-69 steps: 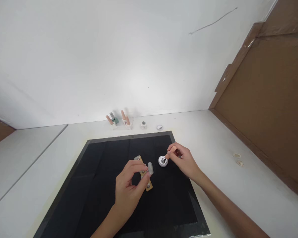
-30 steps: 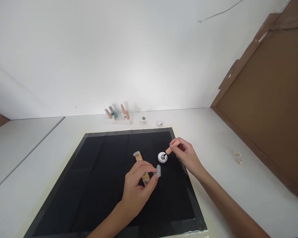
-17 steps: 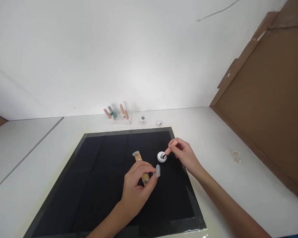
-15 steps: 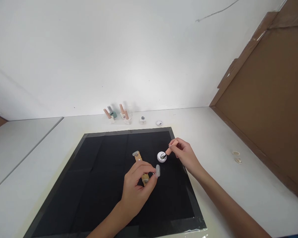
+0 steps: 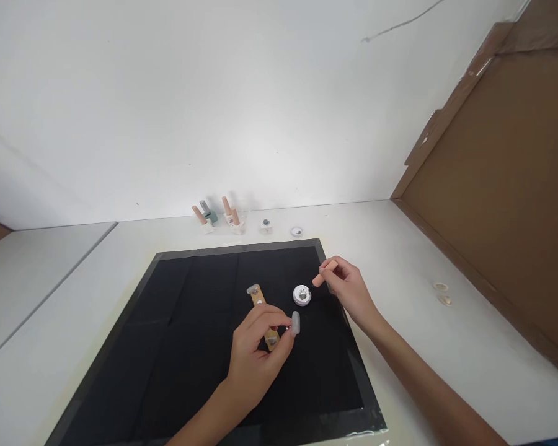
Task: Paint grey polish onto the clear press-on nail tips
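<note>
My left hand [image 5: 255,356] pinches the back of a pale grey false nail [image 5: 296,323] between thumb and fingertips. Partly hidden behind that hand lies a tan wavy-edged strip [image 5: 257,296], with another grey nail tip [image 5: 253,288] at its far end. In my right hand [image 5: 348,285] is a nail polish brush [image 5: 325,273] with a peach cap handle; its tip points down and left. Just left of the brush, apart from it, a small round white pot [image 5: 302,295] with silvery contents sits on the black mat [image 5: 190,347].
Several nail polish bottles [image 5: 236,224] with peach or grey caps stand near the wall. Right of them are an uncapped bottle [image 5: 266,227] and a small white lid [image 5: 296,231]. Two small round pieces [image 5: 441,287] lie at right, near a brown cardboard panel [image 5: 493,204].
My right hand has lifted the brush out of the white pot and a little to the right. My left hand keeps the nail in nearly the same place.
</note>
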The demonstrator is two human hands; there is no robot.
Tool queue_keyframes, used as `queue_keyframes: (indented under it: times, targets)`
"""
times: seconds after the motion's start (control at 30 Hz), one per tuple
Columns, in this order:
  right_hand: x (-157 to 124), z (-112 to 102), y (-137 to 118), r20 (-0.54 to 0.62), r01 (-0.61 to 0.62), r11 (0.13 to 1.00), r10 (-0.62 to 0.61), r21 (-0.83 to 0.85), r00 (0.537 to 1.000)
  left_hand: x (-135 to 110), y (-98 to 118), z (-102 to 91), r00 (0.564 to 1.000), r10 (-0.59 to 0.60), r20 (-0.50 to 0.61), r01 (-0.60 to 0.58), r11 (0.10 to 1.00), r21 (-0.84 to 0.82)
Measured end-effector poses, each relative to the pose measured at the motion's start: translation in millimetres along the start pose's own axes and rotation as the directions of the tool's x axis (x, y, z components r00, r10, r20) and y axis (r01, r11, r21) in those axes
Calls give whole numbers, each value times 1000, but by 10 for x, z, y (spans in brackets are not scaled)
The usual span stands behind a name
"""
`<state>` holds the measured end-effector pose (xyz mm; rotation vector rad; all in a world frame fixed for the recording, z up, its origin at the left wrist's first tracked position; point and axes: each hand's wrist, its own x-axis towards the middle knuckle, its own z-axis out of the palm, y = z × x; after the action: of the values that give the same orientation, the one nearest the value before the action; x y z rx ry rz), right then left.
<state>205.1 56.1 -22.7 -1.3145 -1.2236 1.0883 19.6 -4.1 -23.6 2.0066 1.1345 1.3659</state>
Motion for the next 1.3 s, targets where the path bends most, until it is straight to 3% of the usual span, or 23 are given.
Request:
queue_keyframes:
  times: [0.1, 0.3, 0.6, 1.1, 1.3]
  targets:
    - [-19, -18, -57, 9, 24, 995, -25, 100, 1000, 5, 6, -1, 1000, 5, -5, -5, 1000, 10]
    - [-117, -50, -207, 200, -56, 913, -29, 403, 979, 5, 20, 13, 999, 51, -8, -51, 999, -3]
    - [-274, 4, -220, 374, -26, 873, -181, 486, 909, 10, 42, 30, 999, 55, 2, -55, 998, -17]
    - [-257, -6, -220, 328, 15, 906, -169, 423, 929, -13, 32, 28, 998, 61, 31, -61, 998, -24]
    - [-256, 13, -241, 302, -67, 884, -86, 462, 950, -11, 39, 24, 998, 50, 36, -50, 999, -22]
